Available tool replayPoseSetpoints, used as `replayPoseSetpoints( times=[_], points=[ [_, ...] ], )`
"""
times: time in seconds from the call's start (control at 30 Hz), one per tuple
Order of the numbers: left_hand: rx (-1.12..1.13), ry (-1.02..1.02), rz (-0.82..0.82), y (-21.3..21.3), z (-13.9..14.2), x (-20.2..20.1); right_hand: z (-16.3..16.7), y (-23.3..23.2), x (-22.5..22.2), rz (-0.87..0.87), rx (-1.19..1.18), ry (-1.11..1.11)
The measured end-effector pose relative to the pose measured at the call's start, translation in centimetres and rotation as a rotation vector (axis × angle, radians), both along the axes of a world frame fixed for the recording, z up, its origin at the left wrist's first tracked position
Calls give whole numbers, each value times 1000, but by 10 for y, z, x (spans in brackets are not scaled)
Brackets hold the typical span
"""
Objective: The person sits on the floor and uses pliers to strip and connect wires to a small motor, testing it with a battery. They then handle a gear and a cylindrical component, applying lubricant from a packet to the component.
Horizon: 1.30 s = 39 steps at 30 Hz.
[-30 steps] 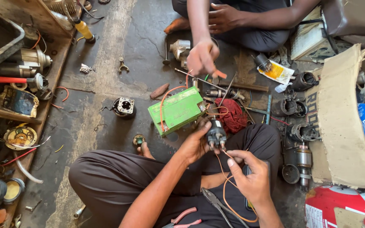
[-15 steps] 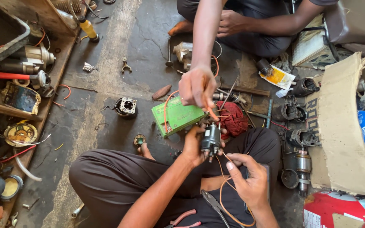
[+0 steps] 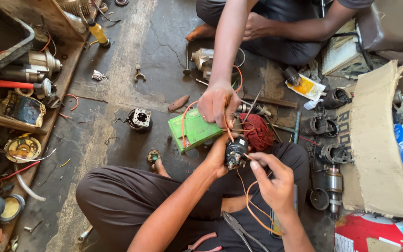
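Centre of the frame, just above the seated person's lap: a small dark cylindrical solenoid-like part (image 3: 235, 153), metal body with terminals on its lower end. The left hand (image 3: 217, 158) wraps it from the left side, grip closed around the body. The right hand (image 3: 276, 179) pinches a thin orange wire (image 3: 253, 205) at the part's lower right edge, fingertips narrow on the strand; the wire loops down over the lap. A co-worker's hand (image 3: 216, 103) reaches in from the top of the frame and presses another orange lead against the part's upper end. Just upper left of the part, a green box-shaped battery (image 3: 194, 129) lies on the floor; a red rag (image 3: 257, 131) sits just to its right. Pliers (image 3: 239, 228) rest on the lap at the bottom centre. Judged: the part looks dense and rigid for its size, likely greasy, best held around the barrel, clear of the terminals; the wire is limp and light, easily kinked. The part's long axis runs near vertical in the frame, tilted slightly, terminal end toward the bottom.
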<state>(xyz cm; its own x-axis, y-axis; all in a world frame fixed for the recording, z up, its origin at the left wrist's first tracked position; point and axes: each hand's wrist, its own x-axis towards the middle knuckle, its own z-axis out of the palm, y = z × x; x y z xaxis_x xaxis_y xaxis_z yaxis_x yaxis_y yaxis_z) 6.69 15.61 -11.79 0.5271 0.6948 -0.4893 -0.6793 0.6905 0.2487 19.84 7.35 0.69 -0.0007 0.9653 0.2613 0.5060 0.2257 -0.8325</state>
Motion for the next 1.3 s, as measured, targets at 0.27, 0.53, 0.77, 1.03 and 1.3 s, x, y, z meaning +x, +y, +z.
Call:
replayPoseSetpoints(
  times=[0.27, 0.53, 0.77, 1.03, 1.3],
  points=[
    [173, -204, 74, 6, -6, 3, 1, 3, -18, -54, 42, -28],
    [166, -272, 187, -4, -12, 8, -12, -18, -43, -160, -62, -4],
    [83, -289, 226, -12, -9, 12, -50, -25, -51, -174, -348, 471],
    [100, -355, 308, -13, 1, 15, -44, -31, -47, -169, -22, 166],
    [109, -378, 323, -15, 4, 13, -42, -29, -43, -185, -114, 160]
  ],
)
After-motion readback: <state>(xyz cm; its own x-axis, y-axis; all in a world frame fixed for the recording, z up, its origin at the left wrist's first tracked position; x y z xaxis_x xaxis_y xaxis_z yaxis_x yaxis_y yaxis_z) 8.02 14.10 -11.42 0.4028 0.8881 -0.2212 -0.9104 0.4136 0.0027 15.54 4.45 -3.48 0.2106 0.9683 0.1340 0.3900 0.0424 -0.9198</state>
